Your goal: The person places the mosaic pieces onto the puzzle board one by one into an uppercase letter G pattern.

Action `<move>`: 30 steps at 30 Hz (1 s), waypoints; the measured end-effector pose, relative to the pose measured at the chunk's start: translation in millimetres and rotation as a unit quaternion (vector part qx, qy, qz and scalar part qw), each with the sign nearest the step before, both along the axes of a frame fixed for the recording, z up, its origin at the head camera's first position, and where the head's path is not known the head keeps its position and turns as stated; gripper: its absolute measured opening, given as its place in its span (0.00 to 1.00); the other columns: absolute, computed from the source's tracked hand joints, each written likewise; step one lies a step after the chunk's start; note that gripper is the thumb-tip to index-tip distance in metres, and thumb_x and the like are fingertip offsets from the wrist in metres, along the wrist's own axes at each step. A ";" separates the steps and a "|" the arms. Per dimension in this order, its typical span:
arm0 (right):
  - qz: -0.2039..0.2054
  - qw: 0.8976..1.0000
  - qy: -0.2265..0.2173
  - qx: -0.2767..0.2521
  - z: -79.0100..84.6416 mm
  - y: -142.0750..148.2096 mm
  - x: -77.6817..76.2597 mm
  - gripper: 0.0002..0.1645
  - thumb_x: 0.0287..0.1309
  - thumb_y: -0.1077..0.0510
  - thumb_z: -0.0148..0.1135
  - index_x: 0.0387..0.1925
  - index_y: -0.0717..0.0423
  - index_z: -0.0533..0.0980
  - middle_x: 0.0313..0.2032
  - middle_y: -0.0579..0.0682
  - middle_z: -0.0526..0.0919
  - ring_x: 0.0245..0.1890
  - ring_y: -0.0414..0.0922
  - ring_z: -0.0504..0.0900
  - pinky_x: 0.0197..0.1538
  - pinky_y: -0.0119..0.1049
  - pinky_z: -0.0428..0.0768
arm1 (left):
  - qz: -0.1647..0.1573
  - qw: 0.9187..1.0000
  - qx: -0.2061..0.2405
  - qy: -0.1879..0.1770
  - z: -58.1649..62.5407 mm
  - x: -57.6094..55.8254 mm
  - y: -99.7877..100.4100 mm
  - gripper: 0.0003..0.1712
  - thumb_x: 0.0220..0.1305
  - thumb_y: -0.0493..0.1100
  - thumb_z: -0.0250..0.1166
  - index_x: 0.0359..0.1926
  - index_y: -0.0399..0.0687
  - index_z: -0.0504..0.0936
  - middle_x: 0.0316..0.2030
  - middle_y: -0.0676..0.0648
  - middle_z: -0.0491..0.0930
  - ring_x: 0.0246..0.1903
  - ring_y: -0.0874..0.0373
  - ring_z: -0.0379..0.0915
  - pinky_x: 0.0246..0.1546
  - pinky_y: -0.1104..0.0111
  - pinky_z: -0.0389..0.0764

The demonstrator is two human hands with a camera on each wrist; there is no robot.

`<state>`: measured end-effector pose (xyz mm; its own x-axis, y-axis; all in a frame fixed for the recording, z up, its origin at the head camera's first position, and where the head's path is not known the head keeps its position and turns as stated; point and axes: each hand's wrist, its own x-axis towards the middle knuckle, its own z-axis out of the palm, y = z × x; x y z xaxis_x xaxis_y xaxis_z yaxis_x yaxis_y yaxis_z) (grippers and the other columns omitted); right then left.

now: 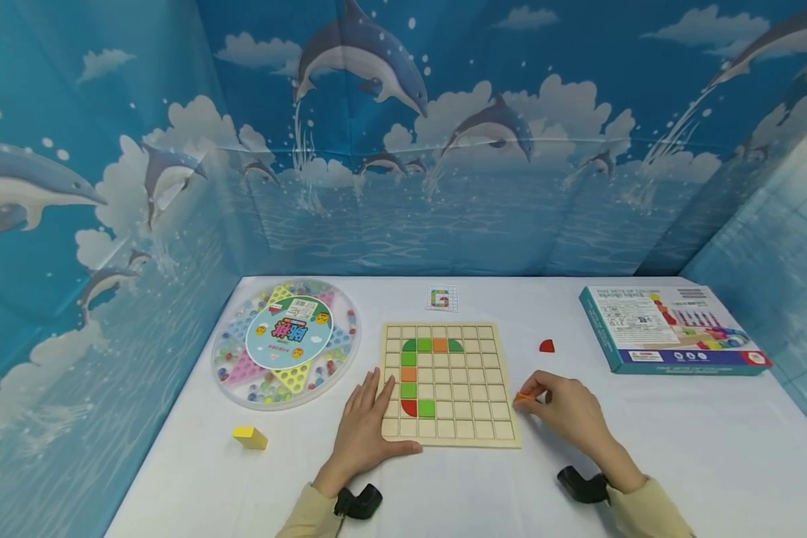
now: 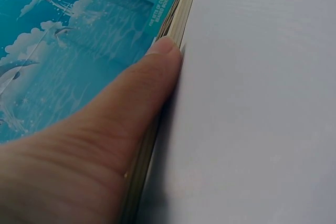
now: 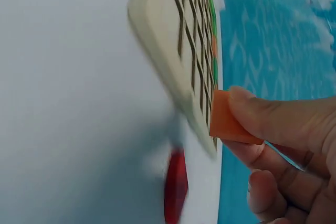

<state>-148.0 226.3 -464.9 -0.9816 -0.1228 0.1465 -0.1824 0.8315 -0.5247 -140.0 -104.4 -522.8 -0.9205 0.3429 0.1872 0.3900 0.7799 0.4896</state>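
Observation:
A wooden grid board (image 1: pixel 465 388) lies flat on the table, with green, orange and red tiles forming a bracket shape in its left and upper cells. My left hand (image 1: pixel 365 427) rests at the board's lower left corner, fingers spread straight along the left side; its thumb (image 2: pixel 131 85) lies against the front edge. Just off the board's right edge, my right hand (image 1: pixel 568 411) pinches an orange square tile (image 3: pixel 228 121) between thumb and fingers. Beyond that hand, a red quarter-round tile (image 1: pixel 547 346) lies on the table.
A small pattern card (image 1: pixel 441 299) lies behind the board. At left are a round marble game board (image 1: pixel 242 394) under clear plastic and a yellow block (image 1: pixel 249 437). A flat game box (image 1: pixel 675 329) lies at the back right. Dolphin-printed cloth (image 1: pixel 403 209) hangs behind.

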 end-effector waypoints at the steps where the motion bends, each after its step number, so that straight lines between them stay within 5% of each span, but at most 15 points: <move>1: 0.009 1.000 0.002 -0.005 -0.4 -7.8 0.0 0.11 0.43 0.55 0.76 0.27 0.46 0.79 0.19 0.38 0.73 0.18 0.40 0.65 0.20 0.31 0.60 | 0.000 1.000 0.000 0.000 0.0 -0.2 0.0 0.66 0.39 0.73 0.70 0.72 0.43 0.55 0.71 0.36 0.46 0.71 0.45 0.38 0.67 0.51 0.44; 11: 0.107 0.993 0.008 -0.048 -7.1 -68.7 -5.6 0.08 0.46 0.59 0.74 0.28 0.45 0.82 0.18 0.34 0.71 0.16 0.34 0.65 0.19 0.30 0.63 | 0.002 1.000 -0.001 -0.007 0.4 -1.6 0.8 0.66 0.39 0.74 0.69 0.73 0.44 0.55 0.72 0.37 0.46 0.71 0.46 0.37 0.67 0.52 0.44; 21: 0.120 0.988 -0.012 -0.092 -11.7 -90.3 -9.8 0.06 0.45 0.57 0.75 0.25 0.45 0.82 0.20 0.34 0.73 0.16 0.34 0.65 0.19 0.30 0.64 | -0.002 1.000 -0.001 0.004 0.7 0.7 -0.1 0.66 0.39 0.73 0.69 0.72 0.41 0.56 0.71 0.35 0.48 0.70 0.43 0.40 0.66 0.50 0.46; 30: 0.125 0.990 -0.007 -0.057 -17.6 -95.1 -12.9 0.06 0.47 0.57 0.74 0.26 0.44 0.82 0.22 0.33 0.74 0.18 0.34 0.66 0.22 0.30 0.67 | 0.000 1.000 -0.002 -0.003 0.0 1.3 -1.6 0.66 0.40 0.73 0.69 0.72 0.43 0.55 0.71 0.36 0.46 0.71 0.45 0.38 0.67 0.51 0.44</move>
<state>-160.9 131.2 -482.4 -0.9244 -0.3465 0.1594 -0.3673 0.6958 -0.6173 -138.8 -106.0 -522.8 -0.9219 0.3433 0.1795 0.3864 0.7821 0.4889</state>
